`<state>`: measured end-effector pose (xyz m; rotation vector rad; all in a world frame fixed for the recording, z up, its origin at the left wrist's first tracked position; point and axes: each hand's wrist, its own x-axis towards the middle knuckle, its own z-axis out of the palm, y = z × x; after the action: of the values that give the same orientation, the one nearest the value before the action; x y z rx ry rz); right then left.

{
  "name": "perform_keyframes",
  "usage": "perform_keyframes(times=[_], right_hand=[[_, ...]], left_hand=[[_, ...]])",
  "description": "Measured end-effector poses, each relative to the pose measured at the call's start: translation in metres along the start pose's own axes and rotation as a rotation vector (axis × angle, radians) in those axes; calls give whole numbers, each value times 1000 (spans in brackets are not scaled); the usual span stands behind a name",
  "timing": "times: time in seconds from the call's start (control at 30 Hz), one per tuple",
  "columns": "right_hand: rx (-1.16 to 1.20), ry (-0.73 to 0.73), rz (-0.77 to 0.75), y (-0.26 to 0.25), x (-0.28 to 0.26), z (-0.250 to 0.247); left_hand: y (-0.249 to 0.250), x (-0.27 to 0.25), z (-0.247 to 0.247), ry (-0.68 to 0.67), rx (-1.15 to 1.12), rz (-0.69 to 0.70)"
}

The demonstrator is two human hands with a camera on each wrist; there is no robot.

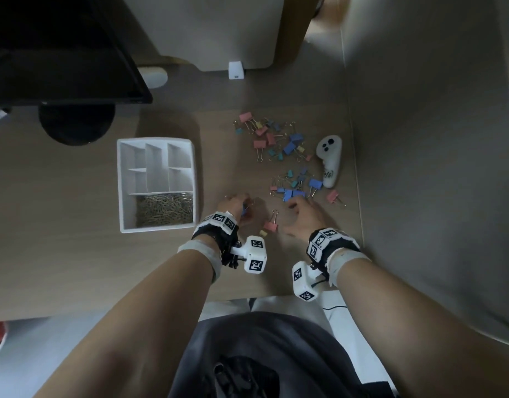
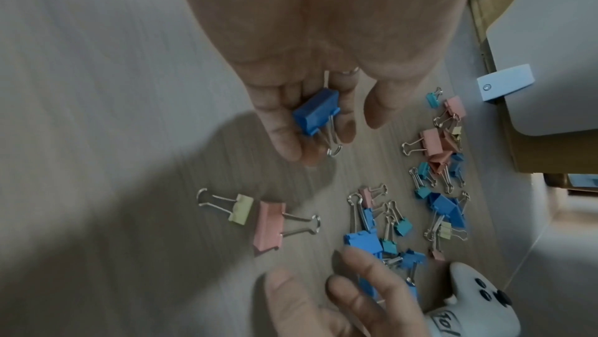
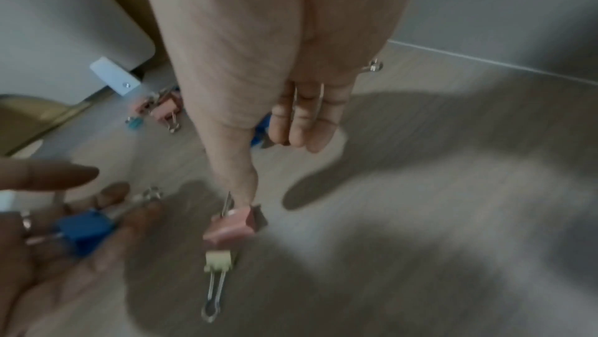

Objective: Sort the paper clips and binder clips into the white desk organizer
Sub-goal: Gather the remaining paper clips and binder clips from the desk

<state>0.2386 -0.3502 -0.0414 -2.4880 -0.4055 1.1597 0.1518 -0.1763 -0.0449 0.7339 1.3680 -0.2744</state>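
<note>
The white desk organizer [image 1: 127,185] stands at the left, with paper clips [image 1: 164,209] filling its near compartment. Coloured binder clips [image 1: 276,139] lie scattered to its right. My left hand [image 1: 238,204] curls its fingers round a blue binder clip [image 2: 318,112]. My right hand [image 1: 297,208] reaches with straight fingers onto a cluster of blue binder clips [image 2: 362,240]; whether it grips one is hidden. Between the hands lie a pink binder clip [image 1: 270,225] and a small yellow binder clip [image 1: 263,233]; the right thumb [image 3: 239,184] ends just beside the pink one.
A white hand controller [image 1: 331,160] lies right of the clips, near the table's right edge and a wall. A dark monitor [image 1: 61,47] on a round black base [image 1: 76,122] stands behind the organizer. A small white block [image 1: 236,70] sits at the back.
</note>
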Motion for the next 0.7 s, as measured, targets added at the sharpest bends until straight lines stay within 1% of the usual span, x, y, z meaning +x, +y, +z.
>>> perform_keyframes(times=[0.03,0.07,0.1,0.2,0.3,0.4,0.47,0.57,0.67,0.7], right_hand=[[-20,-19,-43,-1,-2,6],[-35,-6,-63,-2,-1,12],[-42,24,-93,-4,1,21],[-84,55,-147,-14,5,38],[-118,133,-213,-24,7,42],[-212,164,-161,-29,5,38],[-247,143,-123,-29,5,32],[-293,113,-136,-28,0,21],[-277,150,-81,-30,-1,21],[-221,174,-44,-33,-3,22]], left_hand=[[0,-1,-2,15,-1,0],[-1,-1,-6,34,3,5],[-3,0,-11,52,11,18],[-10,3,-29,93,6,33],[-18,4,-41,97,5,27],[-21,3,-45,99,-4,30],[-22,2,-48,87,-11,38],[-21,3,-50,69,-10,51],[-17,5,-49,54,-7,62],[-17,6,-48,53,2,63]])
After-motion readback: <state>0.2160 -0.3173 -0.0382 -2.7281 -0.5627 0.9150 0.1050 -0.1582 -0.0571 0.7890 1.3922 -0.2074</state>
